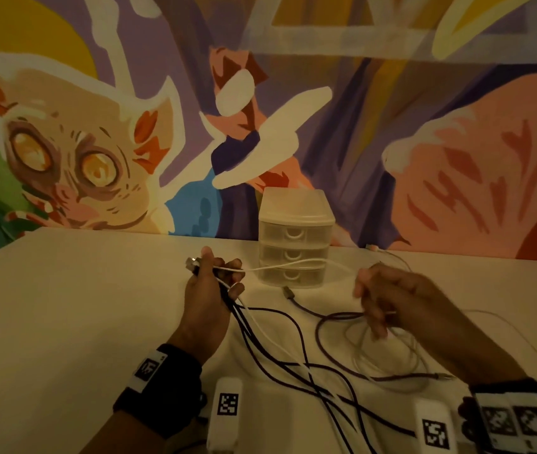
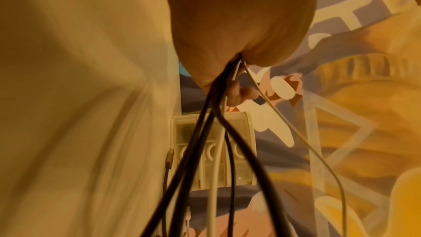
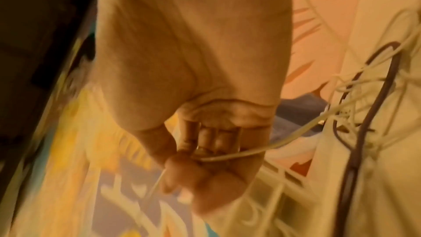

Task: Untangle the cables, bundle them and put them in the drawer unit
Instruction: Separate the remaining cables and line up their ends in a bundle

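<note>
The left hand [image 1: 206, 298] grips a bunch of dark and white cables [image 1: 260, 332] near their plugs, their lengths trailing across the table [image 1: 64, 306] toward the near edge. The right hand [image 1: 388, 298] pinches a thin white cable [image 3: 239, 154] between thumb and fingers above a loose tangle. The drawer unit [image 1: 295, 237], all drawers closed, stands between and beyond the hands by the mural wall [image 1: 97, 126]; two tagged white blocks [image 1: 226, 411] sit at the near edge, cables crossing between them.

The left hand [image 1: 206, 298] is lifted over the table, with its fingers curled tight round a bunch of cables [image 1: 244, 317]. The right hand [image 1: 388, 298] is out to the side, pinching a thin white cable [image 3: 230, 158] between thumb and fingers.
</note>
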Tool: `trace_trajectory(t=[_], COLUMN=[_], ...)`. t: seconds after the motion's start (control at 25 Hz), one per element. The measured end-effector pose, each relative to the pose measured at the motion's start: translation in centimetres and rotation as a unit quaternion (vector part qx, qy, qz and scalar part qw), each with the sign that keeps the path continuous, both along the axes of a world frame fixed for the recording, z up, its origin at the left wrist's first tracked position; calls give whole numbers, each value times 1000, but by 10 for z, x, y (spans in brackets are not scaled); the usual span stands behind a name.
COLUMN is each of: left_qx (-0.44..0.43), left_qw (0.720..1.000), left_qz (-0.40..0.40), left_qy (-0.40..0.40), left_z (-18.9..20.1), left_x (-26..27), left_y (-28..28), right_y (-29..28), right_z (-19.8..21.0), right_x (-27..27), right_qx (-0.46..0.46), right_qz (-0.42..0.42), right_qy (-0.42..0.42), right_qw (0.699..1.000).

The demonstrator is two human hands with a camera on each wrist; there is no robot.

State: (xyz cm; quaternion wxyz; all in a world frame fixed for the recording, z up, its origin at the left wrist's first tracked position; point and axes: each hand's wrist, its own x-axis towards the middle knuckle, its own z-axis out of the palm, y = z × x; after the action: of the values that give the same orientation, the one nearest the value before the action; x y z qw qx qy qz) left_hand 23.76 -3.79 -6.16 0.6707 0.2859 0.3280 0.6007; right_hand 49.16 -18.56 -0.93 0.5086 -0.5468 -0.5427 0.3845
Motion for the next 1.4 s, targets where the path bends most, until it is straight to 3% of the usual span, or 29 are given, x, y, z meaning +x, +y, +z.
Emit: trace_trajectory(t=[0.08, 0.16, 0.24, 0.32, 0.4, 0.48, 0.56, 0.76, 0.84, 0.96, 1.04, 1.12, 1.24, 1.4], left_qx=[-11, 7, 44, 89, 131, 155, 170, 193, 186, 132, 111, 129, 162, 160], left_qw=[999, 996, 994, 980, 930, 871, 841, 813, 822, 932, 971, 966, 915, 871], left_qz=[-25, -61, -98, -145, -202, -247, -267, -342, -332, -194, -103, -91, -177, -251], left_qy=[-42, -71, -32, 98, 277, 396, 439, 430, 423, 278, 184, 205, 324, 391], left_z=[-2, -1, 4, 10, 16, 19, 21, 25, 24, 23, 25, 20, 10, 8], left_x=[-1, 0, 2, 3, 7, 14, 15, 4, 5, -4, -15, -12, 8, 13], left_y=[1, -1, -7, -16, -28, -42, -48, -48, -47, -27, -11, -12, -30, -34], right_y=[3, 6, 10, 15, 18, 19, 20, 20, 20, 17, 15, 16, 22, 21], right_z=[-16, -27, -35, -41, -46, -49, -49, -50, -51, -43, -39, -40, -51, -54], right_x=[-11, -17, -15, -13, -18, -24, -28, -31, -32, -21, -7, -4, -24, -36], right_qx=[-34, -45, -43, -43, -45, -43, -42, -63, -62, -67, -51, -26, -36, -51], right_qz=[29, 48, 45, 19, 11, 18, 26, 18, 29, 23, -12, -13, 49, 96], right_qy=[-145, -211, -176, -101, -15, 49, 76, 70, 44, -13, -33, 3, 5, -20], right_qw=[988, 975, 982, 994, 999, 998, 996, 995, 997, 997, 998, 1000, 998, 994])
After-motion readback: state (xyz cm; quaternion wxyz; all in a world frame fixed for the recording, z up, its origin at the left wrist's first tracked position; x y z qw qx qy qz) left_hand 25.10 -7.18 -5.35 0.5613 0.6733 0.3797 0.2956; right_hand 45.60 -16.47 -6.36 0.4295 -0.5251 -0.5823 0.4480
